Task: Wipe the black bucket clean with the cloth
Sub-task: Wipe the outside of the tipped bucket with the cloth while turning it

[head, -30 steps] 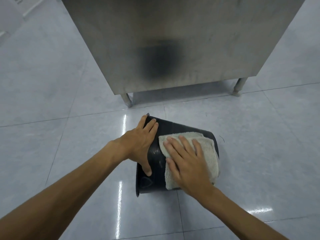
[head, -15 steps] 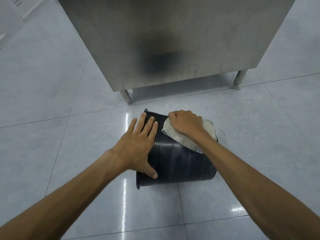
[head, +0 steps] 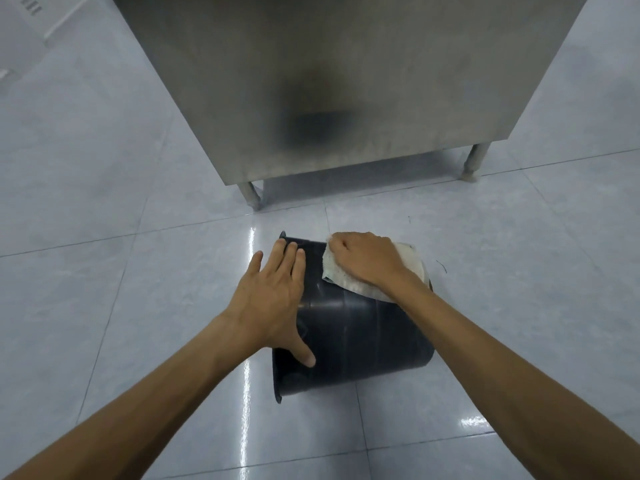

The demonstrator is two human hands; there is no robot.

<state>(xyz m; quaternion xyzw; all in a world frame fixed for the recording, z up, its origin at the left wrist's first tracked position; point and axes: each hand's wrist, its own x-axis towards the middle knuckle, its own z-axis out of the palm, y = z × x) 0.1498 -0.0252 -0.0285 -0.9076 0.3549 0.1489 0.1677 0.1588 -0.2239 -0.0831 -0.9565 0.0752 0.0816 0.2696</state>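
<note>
On the glossy tiled floor (head: 104,237), the left hand (head: 273,299) lies flat with fingers spread on the rim end of the black bucket (head: 356,337), at its 9 o'clock side. The bucket lies on its side, rim toward the left. At its 1 o'clock, the right hand (head: 367,259) is curled around the cloth (head: 349,289), pressing it to the wall. A steel cabinet (head: 346,81) stands at 12 o'clock.

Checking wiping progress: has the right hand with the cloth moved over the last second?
Yes. The right hand slid the cloth up the bucket, toward the steel cabinet.
</note>
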